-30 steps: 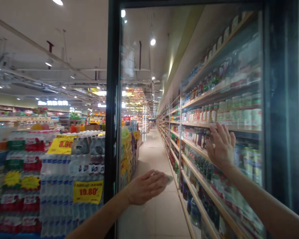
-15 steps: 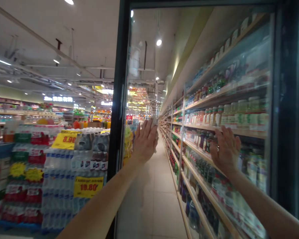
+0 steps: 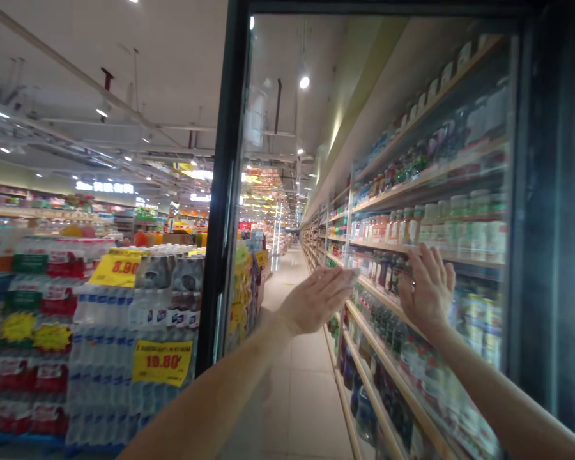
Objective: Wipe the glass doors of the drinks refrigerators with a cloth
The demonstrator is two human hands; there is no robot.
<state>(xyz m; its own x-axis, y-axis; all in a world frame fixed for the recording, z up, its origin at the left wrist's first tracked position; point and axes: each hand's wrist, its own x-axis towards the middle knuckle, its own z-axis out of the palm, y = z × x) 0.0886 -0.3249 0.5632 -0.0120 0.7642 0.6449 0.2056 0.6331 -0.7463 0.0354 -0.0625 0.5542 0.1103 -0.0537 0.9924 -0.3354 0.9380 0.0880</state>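
Observation:
A glass door (image 3: 287,396) in a dark frame stands in front of me. My left hand (image 3: 319,297) lies flat against the glass near its middle, fingers together and pointing right. Under its fingertips a bit of pale cloth (image 3: 351,276) peeks out; the palm hides most of it. To the right, my right hand (image 3: 426,287) rests on the pane with its fingers spread, a ring on one of them, and holds nothing. Through or in the glass, shelves of bottles (image 3: 464,220) show behind both hands.
The door's dark frame (image 3: 220,191) runs down left of the glass. Beyond it stand stacked packs of bottled water (image 3: 100,358) with yellow price signs (image 3: 161,362). A tiled aisle floor (image 3: 309,383) shows in the pane.
My left hand has swept right across the glass, turning from fingers-up to fingers pointing right, close to the right hand. The right hand stays on the pane. The view has shifted slightly.

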